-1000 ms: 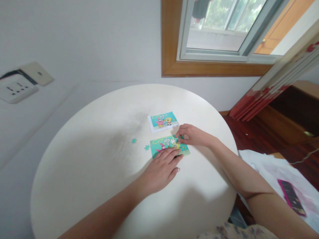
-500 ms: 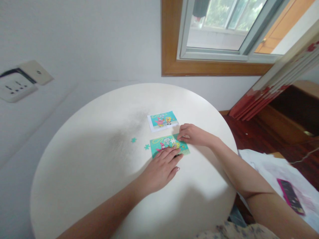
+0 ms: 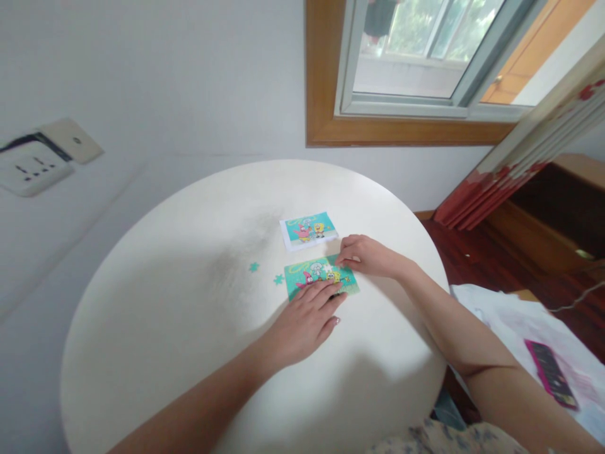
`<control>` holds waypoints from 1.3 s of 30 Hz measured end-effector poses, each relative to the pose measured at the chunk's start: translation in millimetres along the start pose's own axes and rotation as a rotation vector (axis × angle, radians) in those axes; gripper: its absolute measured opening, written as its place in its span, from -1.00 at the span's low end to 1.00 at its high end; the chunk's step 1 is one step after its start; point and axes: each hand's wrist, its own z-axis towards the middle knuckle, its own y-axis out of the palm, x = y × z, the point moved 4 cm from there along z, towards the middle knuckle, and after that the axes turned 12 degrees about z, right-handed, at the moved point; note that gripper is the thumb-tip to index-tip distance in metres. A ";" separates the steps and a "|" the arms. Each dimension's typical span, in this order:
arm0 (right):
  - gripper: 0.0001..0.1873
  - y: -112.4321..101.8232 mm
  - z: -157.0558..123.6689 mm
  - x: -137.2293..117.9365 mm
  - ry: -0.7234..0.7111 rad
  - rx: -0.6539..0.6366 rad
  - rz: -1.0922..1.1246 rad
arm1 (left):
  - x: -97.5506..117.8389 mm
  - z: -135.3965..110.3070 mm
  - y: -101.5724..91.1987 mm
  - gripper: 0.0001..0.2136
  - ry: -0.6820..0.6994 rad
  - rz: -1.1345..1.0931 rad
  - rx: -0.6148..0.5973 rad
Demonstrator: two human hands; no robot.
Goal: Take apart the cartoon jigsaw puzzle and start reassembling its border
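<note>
A cartoon jigsaw puzzle (image 3: 307, 270) lies on the round white table (image 3: 155, 366), with a white gap in its upper right part. My left hand (image 3: 309, 321) rests flat across the puzzle's lower edge, fingers stretched out, hiding part of the picture. At the puzzle's upper right corner, the fingers of my right hand (image 3: 357, 254) are pinched together and touch the pieces there; whatever is between the fingertips is hidden. Two loose teal puzzle pieces, one nearer (image 3: 278, 279) and one farther left (image 3: 254, 267), lie beside the puzzle. Just behind it is a reference picture card (image 3: 309, 228) with the same scene.
A wall with a socket (image 3: 35, 167) stands at the left, and a wood-framed window (image 3: 401, 129) is behind the table. To the right, a phone with a pink edge (image 3: 551, 373) lies on a white cloth (image 3: 491, 309). A red and white curtain (image 3: 477, 189) hangs farther back.
The view has shifted very slightly. Both hands stay in nearly the same places, and the puzzle, card and loose pieces look unmoved.
</note>
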 end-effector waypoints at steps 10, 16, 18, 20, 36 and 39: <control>-0.74 -9.2 4.3 2.3 0.065 0.141 0.200 | 2.6 -1.0 -0.5 -0.63 0.005 -0.011 0.039; -0.74 -3.6 31.6 -8.4 -0.018 0.061 0.213 | -31.9 -3.6 -36.0 -0.74 -0.136 -0.050 0.224; -0.74 4.7 44.6 -19.6 -0.080 -0.002 0.186 | -62.7 -10.5 -52.2 -0.73 -0.268 -0.058 0.377; -0.75 16.2 57.8 -32.1 -0.152 -0.049 0.147 | -97.9 -20.9 -61.3 -0.74 -0.434 -0.037 0.519; -0.84 60.2 105.7 -68.0 0.023 -0.185 -0.163 | -190.7 -54.3 -23.8 -0.67 -0.938 -0.261 0.670; -0.87 61.3 108.4 -69.8 0.031 -0.198 -0.161 | -189.6 -53.6 -24.0 -0.67 -0.928 -0.278 0.666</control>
